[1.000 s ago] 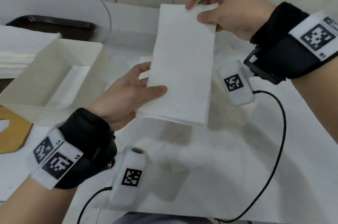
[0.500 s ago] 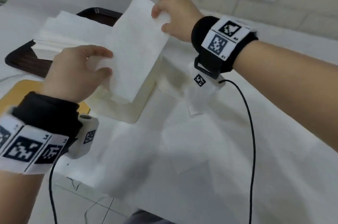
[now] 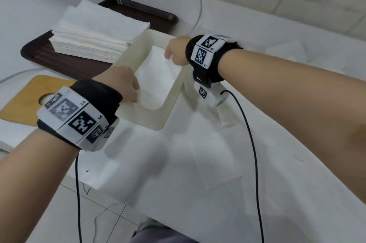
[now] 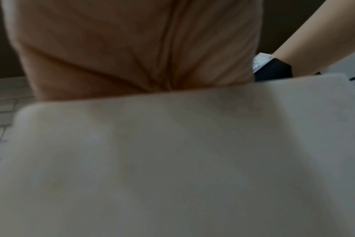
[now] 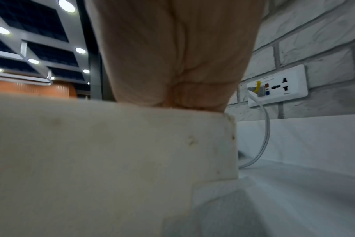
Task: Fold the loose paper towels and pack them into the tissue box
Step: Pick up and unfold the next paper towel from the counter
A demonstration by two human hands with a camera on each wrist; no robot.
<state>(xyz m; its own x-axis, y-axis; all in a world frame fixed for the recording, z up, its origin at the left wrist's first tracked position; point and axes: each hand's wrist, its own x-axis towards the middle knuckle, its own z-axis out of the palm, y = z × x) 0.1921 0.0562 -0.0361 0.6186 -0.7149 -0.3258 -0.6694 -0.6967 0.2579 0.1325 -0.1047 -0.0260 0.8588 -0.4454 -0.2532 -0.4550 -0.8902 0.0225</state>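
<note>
The folded paper towel [image 3: 158, 72] lies inside the open tissue box [image 3: 152, 116], which stands on the white surface [image 3: 217, 163]. The left hand [image 3: 120, 82] reaches over the box's near-left wall and its fingers touch the towel's near end; the right hand [image 3: 176, 50] dips in at the far end, with a fingertip on the towel's far corner. Both hands' fingers are mostly hidden behind the knuckles and the box walls, so I cannot tell whether they pinch the towel or only press it. Just left of the box a tall stack of loose towels [image 3: 95, 32] rests on a dark tray [image 3: 59, 60]. A wooden board [image 3: 25, 100] lies nearer, left of the left wrist. Both wrist views are filled by palm and box wall [image 5: 91, 160]; a wall socket [image 5: 278, 85] shows at right.
</note>
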